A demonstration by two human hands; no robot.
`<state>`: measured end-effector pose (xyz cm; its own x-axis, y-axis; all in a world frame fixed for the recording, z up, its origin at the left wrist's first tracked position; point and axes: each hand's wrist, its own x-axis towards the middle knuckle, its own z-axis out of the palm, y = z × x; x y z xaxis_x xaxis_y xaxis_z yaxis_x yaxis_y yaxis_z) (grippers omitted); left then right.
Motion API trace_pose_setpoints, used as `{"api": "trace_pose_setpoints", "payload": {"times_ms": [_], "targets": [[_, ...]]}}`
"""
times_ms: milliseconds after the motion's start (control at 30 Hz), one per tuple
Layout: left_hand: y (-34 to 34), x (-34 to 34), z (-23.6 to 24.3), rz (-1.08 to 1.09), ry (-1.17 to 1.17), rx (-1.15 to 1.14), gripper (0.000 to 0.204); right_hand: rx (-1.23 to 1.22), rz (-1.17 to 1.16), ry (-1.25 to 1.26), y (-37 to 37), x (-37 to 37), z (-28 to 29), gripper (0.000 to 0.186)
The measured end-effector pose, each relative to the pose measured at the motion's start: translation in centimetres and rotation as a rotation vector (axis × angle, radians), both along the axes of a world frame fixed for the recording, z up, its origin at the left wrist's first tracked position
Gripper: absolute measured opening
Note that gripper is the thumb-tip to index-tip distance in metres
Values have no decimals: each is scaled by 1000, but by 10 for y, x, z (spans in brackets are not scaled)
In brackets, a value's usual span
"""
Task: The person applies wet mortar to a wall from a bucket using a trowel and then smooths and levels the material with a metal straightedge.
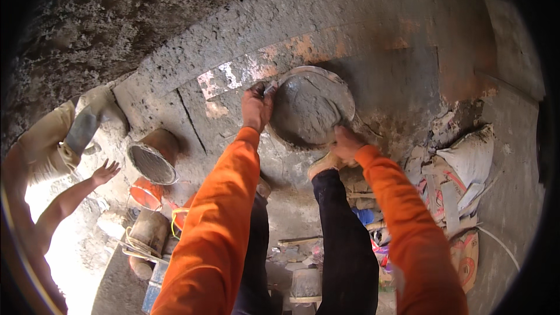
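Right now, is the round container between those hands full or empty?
Not empty: the round container shows grey mix spread inside; exact depth unclear.

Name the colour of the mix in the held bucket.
Grey mix, seen in the head view.

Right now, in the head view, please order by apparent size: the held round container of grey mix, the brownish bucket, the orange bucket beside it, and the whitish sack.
1. Round container, largest
2. Brownish bucket and whitish sack: too alike to rank
3. Orange bucket, smallest
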<state>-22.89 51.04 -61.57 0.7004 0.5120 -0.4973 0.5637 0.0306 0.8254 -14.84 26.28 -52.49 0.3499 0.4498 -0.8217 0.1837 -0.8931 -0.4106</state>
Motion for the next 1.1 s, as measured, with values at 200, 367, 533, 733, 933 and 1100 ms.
{"api": "trace_pose_setpoints", "payload": {"times_ms": [200,367,533,733,933,1100], "targets": [[-7,-5,25,98,125,-81,27,177,-872,870,25,-49,-24,13],[-11,-9,32,187,46,-231,17,227,-1161,1080,23,-19,6,17],[2,-22,13,263,32,-370,15,27,-22,2,37,-21,34,36],[-21,-3,23,242,-8,-409,7,-61,-58,109,-29,3,13,39],[-10,-5,41,381,-35,-410,12,-302,44,-231,-20,-31,23,44],[-43,-21,42,80,282,-156,17,233,-381,-275,-8,-105,-61,32]]}}
